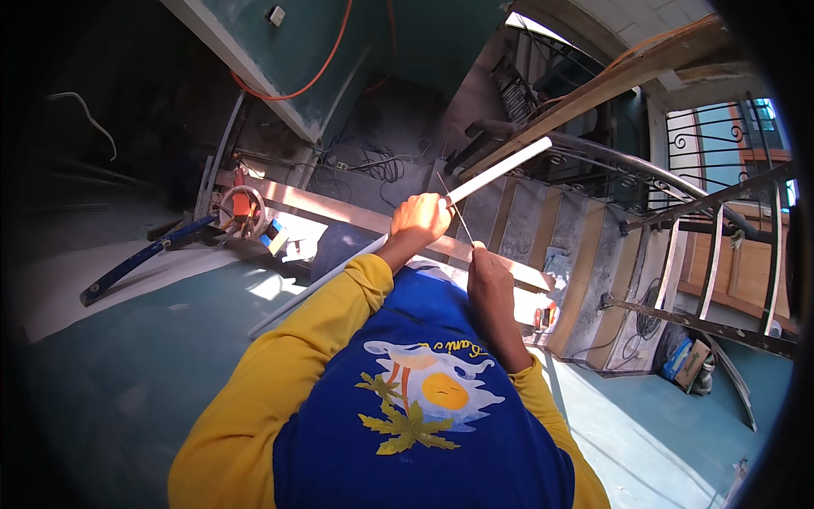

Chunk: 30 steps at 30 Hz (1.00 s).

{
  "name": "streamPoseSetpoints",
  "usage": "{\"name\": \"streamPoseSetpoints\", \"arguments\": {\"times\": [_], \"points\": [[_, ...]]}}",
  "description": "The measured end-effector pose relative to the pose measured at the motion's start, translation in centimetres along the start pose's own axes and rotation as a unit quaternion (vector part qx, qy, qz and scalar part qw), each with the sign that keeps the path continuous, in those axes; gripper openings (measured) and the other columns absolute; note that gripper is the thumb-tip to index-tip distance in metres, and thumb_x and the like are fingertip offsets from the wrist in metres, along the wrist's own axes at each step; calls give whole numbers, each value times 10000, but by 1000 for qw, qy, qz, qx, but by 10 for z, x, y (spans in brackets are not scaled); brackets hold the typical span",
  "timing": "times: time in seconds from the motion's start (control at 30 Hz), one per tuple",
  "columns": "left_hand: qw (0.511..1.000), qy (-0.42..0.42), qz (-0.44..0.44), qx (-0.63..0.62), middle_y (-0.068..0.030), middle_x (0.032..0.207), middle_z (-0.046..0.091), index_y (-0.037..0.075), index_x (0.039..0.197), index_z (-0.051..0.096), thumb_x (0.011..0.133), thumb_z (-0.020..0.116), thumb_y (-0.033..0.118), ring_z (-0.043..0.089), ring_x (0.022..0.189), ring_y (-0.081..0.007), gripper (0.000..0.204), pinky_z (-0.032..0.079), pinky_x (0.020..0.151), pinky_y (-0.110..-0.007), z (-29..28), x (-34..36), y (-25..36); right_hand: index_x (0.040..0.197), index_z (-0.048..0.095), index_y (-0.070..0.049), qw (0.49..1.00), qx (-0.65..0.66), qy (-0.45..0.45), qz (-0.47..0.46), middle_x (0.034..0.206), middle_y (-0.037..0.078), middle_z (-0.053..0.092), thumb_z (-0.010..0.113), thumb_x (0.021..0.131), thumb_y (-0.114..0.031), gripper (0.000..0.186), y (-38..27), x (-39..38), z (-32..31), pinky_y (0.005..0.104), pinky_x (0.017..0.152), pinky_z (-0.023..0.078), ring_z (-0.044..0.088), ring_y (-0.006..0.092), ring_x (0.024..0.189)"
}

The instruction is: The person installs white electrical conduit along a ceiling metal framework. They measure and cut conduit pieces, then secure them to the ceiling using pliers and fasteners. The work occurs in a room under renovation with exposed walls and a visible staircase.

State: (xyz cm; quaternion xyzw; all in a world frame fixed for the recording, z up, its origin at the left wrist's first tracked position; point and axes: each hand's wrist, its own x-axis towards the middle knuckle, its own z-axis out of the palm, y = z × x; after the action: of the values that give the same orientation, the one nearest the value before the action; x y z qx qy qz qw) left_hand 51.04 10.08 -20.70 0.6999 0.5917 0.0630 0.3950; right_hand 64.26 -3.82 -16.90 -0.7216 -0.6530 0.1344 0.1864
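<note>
A long white plastic pipe (502, 172) runs slantwise across my front, its far end pointing up to the right. My left hand (420, 220) is closed around it, and the pipe's other stretch passes under my left forearm. In my right hand (490, 278) I grip one end of a thin, dark hacksaw blade (463, 222). The blade crosses the pipe just to the right of my left fist, seemingly touching it. Its free end sticks up past the pipe. My right fingers hide the gripped end.
A wooden plank (339, 209) lies beyond my hands. Stairs (543, 225) descend at the right beside a metal railing (716, 254). A blue spirit level (146, 261) and an orange power tool (244, 204) are at the left. Cables (381, 165) lie on the floor ahead.
</note>
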Motion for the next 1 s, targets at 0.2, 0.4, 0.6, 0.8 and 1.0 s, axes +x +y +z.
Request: {"name": "streamPoseSetpoints", "arguments": {"times": [0.2, 0.4, 0.6, 0.8, 1.0], "points": [[999, -3, 31, -6, -225, 925, 747, 76, 968, 777, 939, 605, 340, 724, 905, -446, 317, 583, 824, -528, 0, -13, 10, 1178, 614, 18, 998, -42, -50, 4, 851, 216, 667, 577, 971, -26, 215, -3, 33, 4, 504, 661, 524, 681, 400, 774], [999, 27, 34, 1, -191, 938, 761, 99, 971, 778, 932, 637, 365, 734, 915, -419, 303, 591, 819, -505, -3, 5, -11, 1181, 612, 21, 1000, -3, 13, 5, 853, 214, 663, 570, 977, -18, 212, -4, -2, -11, 509, 660, 521, 684, 403, 783], [999, 31, 11, 6, -191, 940, 758, 102, 942, 773, 931, 642, 406, 727, 926, -425, 331, 583, 843, -517, -3, 1, -6, 1181, 613, 17, 1000, -2, -26, -4, 841, 223, 653, 544, 989, -36, 210, -11, -4, -23, 520, 632, 517, 670, 417, 752], [999, 4, 41, 17, -213, 935, 753, 68, 945, 779, 943, 602, 351, 729, 922, -434, 334, 587, 819, -525, -1, -6, 3, 1189, 608, 17, 998, -47, -42, -20, 828, 221, 656, 553, 962, -33, 239, -3, 29, -5, 521, 645, 527, 680, 425, 762], [998, -30, 50, 5, -215, 991, 756, 53, 998, 777, 957, 588, 371, 731, 957, -422, 372, 585, 845, -516, 8, -17, 5, 1172, 609, 20, 998, -38, -39, -16, 841, 226, 663, 562, 953, -28, 229, 4, 21, 0, 525, 652, 528, 687, 427, 779]]}}
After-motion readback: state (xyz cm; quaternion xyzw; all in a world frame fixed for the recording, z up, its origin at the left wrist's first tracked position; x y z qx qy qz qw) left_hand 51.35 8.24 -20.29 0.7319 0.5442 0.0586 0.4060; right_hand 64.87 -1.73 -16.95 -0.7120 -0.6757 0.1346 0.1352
